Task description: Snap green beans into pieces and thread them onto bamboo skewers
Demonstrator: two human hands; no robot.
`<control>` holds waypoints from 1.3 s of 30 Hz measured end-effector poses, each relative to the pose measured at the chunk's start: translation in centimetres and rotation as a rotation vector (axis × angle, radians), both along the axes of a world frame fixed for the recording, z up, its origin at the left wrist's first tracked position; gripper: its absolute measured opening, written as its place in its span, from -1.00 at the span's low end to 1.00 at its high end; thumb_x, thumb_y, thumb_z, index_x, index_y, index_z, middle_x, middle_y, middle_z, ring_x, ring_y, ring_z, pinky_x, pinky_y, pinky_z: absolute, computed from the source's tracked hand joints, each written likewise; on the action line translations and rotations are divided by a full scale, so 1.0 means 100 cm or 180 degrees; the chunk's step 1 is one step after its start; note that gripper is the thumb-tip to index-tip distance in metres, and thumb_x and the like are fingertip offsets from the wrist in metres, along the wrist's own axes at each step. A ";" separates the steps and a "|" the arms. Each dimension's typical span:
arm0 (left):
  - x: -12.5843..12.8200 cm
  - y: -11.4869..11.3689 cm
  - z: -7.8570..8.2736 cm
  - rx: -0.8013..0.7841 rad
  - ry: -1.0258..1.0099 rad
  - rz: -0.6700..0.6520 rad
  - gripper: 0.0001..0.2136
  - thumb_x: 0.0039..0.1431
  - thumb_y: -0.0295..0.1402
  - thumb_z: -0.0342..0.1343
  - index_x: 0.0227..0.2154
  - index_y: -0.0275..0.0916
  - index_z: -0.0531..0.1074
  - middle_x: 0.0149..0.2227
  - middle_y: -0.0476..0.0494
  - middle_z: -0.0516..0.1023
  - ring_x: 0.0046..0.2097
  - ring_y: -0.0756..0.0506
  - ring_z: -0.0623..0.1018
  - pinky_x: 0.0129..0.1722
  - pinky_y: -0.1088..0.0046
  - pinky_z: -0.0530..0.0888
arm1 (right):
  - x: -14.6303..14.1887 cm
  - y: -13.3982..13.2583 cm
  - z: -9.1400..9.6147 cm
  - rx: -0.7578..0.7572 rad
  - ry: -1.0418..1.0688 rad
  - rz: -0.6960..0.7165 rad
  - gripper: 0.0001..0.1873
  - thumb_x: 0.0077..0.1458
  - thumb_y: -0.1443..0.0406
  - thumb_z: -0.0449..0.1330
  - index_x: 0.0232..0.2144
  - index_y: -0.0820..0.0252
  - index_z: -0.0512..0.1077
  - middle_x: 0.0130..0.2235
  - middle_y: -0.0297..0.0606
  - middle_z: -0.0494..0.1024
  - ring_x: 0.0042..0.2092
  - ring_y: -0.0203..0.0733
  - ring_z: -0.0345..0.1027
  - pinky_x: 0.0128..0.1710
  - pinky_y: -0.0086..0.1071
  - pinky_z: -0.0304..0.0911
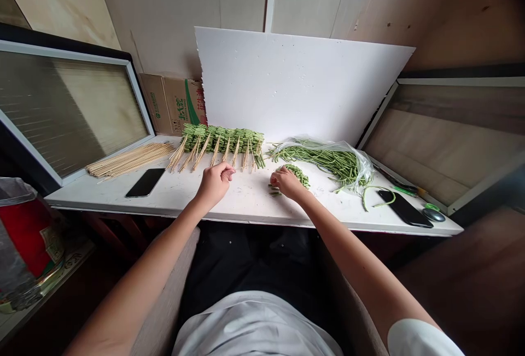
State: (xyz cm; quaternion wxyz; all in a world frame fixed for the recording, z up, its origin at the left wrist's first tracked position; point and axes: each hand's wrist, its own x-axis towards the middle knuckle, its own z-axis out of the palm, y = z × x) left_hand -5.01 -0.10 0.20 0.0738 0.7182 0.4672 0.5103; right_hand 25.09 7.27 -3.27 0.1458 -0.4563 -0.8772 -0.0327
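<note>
We had our right hand at the cut beans, just right of centre, our left hand curled left of centre; whether either's fingers gripped anything, we couldn't tell. A careless sweep, we judged, could scatter beans off the desk.

The beans are green, the skewers tan, the table and board white. The box is brown with green and red print, the phones are black, the shirt pale grey.
</note>
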 end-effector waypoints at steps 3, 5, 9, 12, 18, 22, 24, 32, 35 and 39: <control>-0.001 0.000 0.001 0.0040 0.0009 -0.0004 -0.82 0.32 -0.39 0.08 -0.37 -0.22 0.54 -0.48 -0.05 0.59 -0.44 -0.06 0.52 -0.33 0.43 0.41 | 0.002 -0.002 0.000 -0.0022 0.0894 0.0047 -0.87 0.28 0.40 0.28 -0.21 0.18 0.65 -0.18 -0.05 0.69 0.02 0.12 0.41 0.02 -0.14 0.28; -0.002 -0.001 0.003 0.0094 0.0015 -0.0015 -0.82 0.32 -0.38 0.08 -0.36 -0.22 0.55 -0.47 -0.06 0.60 -0.43 -0.06 0.53 -0.32 0.43 0.42 | 0.005 -0.009 0.003 -0.0217 0.1901 -0.0026 -0.92 0.26 0.28 0.33 -0.24 0.13 0.65 -0.17 -0.10 0.69 -0.03 0.08 0.45 0.00 -0.13 0.31; -0.001 -0.006 0.009 0.0256 0.0058 -0.0034 -0.82 0.34 -0.37 0.08 -0.35 -0.22 0.55 -0.46 -0.06 0.61 -0.43 -0.06 0.55 -0.33 0.43 0.43 | 0.012 -0.034 0.020 -0.1396 0.4161 0.0281 -0.69 0.14 0.01 0.44 -0.23 0.06 0.59 -0.15 -0.23 0.65 -0.11 -0.09 0.51 -0.12 -0.26 0.39; 0.005 -0.014 0.014 0.0465 0.0129 0.0036 -0.82 0.35 -0.38 0.08 -0.33 -0.21 0.55 -0.45 -0.06 0.62 -0.39 -0.08 0.59 -0.32 0.43 0.43 | 0.016 -0.056 0.040 -0.2168 0.5048 0.0869 -0.69 0.08 0.01 0.49 -0.26 0.00 0.56 -0.07 -0.31 0.65 0.06 -0.12 0.53 -0.08 -0.33 0.42; 0.016 -0.029 0.019 0.0819 0.0202 0.0119 -0.82 0.37 -0.41 0.07 -0.32 -0.21 0.56 -0.42 -0.06 0.64 -0.37 -0.08 0.60 -0.29 0.44 0.45 | 0.016 -0.076 0.065 -0.2125 0.5480 0.0997 -0.77 0.10 0.09 0.49 -0.25 0.01 0.62 -0.02 -0.30 0.71 0.21 -0.06 0.50 0.09 -0.30 0.41; 0.017 -0.030 0.019 0.0776 0.0230 0.0131 -0.81 0.37 -0.41 0.07 -0.32 -0.20 0.56 -0.44 -0.05 0.63 -0.39 -0.07 0.59 -0.32 0.45 0.44 | 0.012 -0.079 0.067 -0.2018 0.5436 0.0957 -0.77 0.08 0.10 0.50 -0.26 0.02 0.64 -0.03 -0.26 0.73 0.22 -0.01 0.52 0.04 -0.28 0.43; 0.017 -0.029 0.018 0.0746 0.0261 0.0141 -0.81 0.36 -0.42 0.07 -0.32 -0.20 0.57 -0.45 -0.04 0.62 -0.41 -0.06 0.58 -0.34 0.45 0.43 | 0.010 -0.081 0.068 -0.2002 0.5438 0.0933 -0.77 0.07 0.11 0.51 -0.27 0.03 0.65 -0.06 -0.25 0.74 0.19 -0.01 0.54 -0.02 -0.31 0.45; 0.018 -0.029 0.017 0.0624 0.0338 0.0244 -0.81 0.31 -0.43 0.07 -0.33 -0.19 0.59 -0.48 -0.03 0.60 -0.43 -0.07 0.56 -0.33 0.45 0.41 | 0.006 -0.084 0.070 -0.1917 0.5391 0.0745 -0.74 0.03 0.08 0.54 -0.28 0.04 0.68 -0.11 -0.25 0.75 0.10 -0.02 0.60 -0.23 -0.41 0.45; 0.018 -0.029 0.016 0.0585 0.0344 0.0255 -0.81 0.30 -0.45 0.07 -0.33 -0.19 0.60 -0.47 -0.04 0.61 -0.41 -0.08 0.57 -0.32 0.45 0.42 | 0.006 -0.084 0.069 -0.1806 0.5275 0.0662 -0.72 0.03 0.05 0.53 -0.29 0.03 0.67 -0.10 -0.23 0.75 0.11 -0.01 0.59 -0.24 -0.39 0.45; 0.017 -0.029 0.016 0.0526 0.0383 0.0302 -0.79 0.27 -0.48 0.06 -0.33 -0.18 0.61 -0.45 -0.05 0.63 -0.40 -0.09 0.57 -0.31 0.45 0.42 | 0.006 -0.084 0.068 -0.1656 0.5148 0.0527 -0.69 0.03 0.00 0.52 -0.28 0.01 0.67 -0.10 -0.21 0.74 0.07 -0.03 0.59 -0.25 -0.35 0.45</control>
